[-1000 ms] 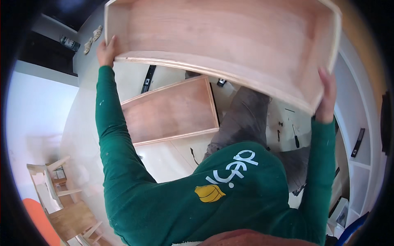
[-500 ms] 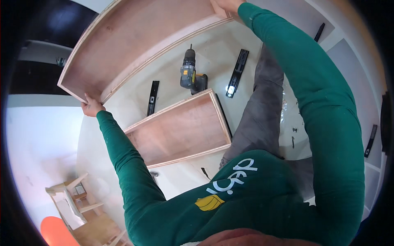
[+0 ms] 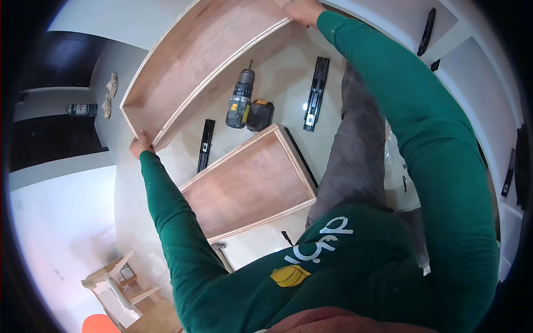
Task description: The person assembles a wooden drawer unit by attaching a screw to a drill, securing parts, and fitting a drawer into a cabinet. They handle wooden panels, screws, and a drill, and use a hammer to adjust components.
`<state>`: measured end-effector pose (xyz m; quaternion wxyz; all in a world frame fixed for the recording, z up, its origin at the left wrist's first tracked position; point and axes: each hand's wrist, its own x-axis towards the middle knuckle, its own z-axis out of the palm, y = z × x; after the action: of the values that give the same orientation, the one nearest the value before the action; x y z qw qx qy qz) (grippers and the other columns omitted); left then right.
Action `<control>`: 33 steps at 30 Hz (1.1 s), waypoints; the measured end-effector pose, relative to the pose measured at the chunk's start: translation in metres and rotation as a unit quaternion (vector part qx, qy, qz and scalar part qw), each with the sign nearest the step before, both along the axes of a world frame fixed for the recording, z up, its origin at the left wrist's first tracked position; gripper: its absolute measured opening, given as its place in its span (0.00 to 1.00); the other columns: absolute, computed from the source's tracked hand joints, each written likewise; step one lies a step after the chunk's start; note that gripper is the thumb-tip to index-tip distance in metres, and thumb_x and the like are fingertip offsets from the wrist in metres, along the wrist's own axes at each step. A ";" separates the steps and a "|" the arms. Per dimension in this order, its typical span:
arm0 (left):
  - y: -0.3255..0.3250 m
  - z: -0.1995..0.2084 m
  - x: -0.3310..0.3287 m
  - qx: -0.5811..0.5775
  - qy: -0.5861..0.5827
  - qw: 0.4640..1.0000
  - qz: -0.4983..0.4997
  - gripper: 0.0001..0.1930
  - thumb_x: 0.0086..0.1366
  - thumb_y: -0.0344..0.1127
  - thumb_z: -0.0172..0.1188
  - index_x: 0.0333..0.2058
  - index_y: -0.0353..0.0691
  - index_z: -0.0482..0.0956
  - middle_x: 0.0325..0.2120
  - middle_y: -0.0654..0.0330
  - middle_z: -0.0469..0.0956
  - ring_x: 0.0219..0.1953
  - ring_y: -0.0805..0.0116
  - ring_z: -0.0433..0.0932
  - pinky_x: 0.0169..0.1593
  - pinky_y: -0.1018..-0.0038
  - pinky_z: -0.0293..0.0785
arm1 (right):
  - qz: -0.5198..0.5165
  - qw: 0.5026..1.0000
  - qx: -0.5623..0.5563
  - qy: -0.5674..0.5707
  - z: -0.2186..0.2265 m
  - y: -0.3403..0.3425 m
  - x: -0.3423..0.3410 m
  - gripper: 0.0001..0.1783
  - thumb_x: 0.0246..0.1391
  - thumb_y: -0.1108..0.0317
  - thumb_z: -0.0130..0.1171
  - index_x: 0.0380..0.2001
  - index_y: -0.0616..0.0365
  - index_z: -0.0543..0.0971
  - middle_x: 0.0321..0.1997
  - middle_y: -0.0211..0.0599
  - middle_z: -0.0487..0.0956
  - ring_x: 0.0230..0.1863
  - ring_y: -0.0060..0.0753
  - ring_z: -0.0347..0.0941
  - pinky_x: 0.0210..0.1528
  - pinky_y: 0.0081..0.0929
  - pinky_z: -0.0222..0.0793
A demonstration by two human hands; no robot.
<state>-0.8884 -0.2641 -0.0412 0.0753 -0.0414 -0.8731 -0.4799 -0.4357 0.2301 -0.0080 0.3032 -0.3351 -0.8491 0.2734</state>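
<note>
A long, shallow wooden drawer box point(image 3: 197, 61) is held up at the far side, between my two hands. My left hand point(image 3: 142, 144) is closed on its near left corner. At the opposite end, my right hand point(image 3: 304, 11) grips the right corner; some of its fingers are out of sight. A second wooden drawer box point(image 3: 250, 183) lies on the floor in front of me, with a black rail along its right end. Just beyond that box a cordless drill point(image 3: 244, 102) rests with its bit pointing away.
Black drawer slides point(image 3: 316, 94) point(image 3: 206, 145) lie on either side of the drill. A hammer point(image 3: 221, 252) is partly hidden by my left arm. White cabinet compartments point(image 3: 472, 72) stand to the right, and a wooden chair point(image 3: 125, 288) is at lower left. Pale clogs point(image 3: 110, 94) sit far left.
Both hands still hold the raised drawer box. Its left end and my left hand appear farther right and slightly lower. The whole view has shifted, showing clogs at the far left.
</note>
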 end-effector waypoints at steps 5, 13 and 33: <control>-0.032 -0.013 -0.053 -0.125 -0.070 0.989 -0.041 0.19 0.58 0.42 0.73 0.30 0.27 0.85 0.22 0.53 0.82 0.22 0.64 0.76 0.26 0.62 0.71 | 0.032 0.981 -0.142 0.128 -0.028 -0.003 -0.011 0.31 0.56 0.56 0.61 0.61 0.57 0.75 0.55 0.60 0.80 0.56 0.65 0.75 0.60 0.47 0.71; -0.010 -0.067 -0.058 -0.139 -0.107 0.983 -0.046 0.18 0.58 0.41 0.74 0.26 0.27 0.84 0.21 0.52 0.81 0.21 0.63 0.75 0.27 0.60 0.72 | 0.090 0.990 0.110 0.012 -0.114 0.028 0.001 0.24 0.68 0.63 0.50 0.63 0.64 0.74 0.68 0.53 0.72 0.69 0.48 0.68 0.70 0.38 0.61; -0.097 -0.124 -0.115 -0.319 -0.052 0.939 -0.117 0.35 0.59 0.62 0.66 0.38 0.25 0.85 0.30 0.45 0.85 0.31 0.57 0.83 0.40 0.61 0.79 | 0.084 0.951 -0.255 0.155 -0.114 -0.041 -0.014 0.45 0.68 0.35 0.41 0.71 0.65 0.63 0.75 0.55 0.63 0.75 0.55 0.59 0.75 0.42 0.54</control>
<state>-1.0031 -0.3614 -0.1653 -0.0435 -0.1399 -0.9721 -0.1829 -0.4501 0.1895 -0.1219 0.3108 -0.2821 -0.7189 0.5542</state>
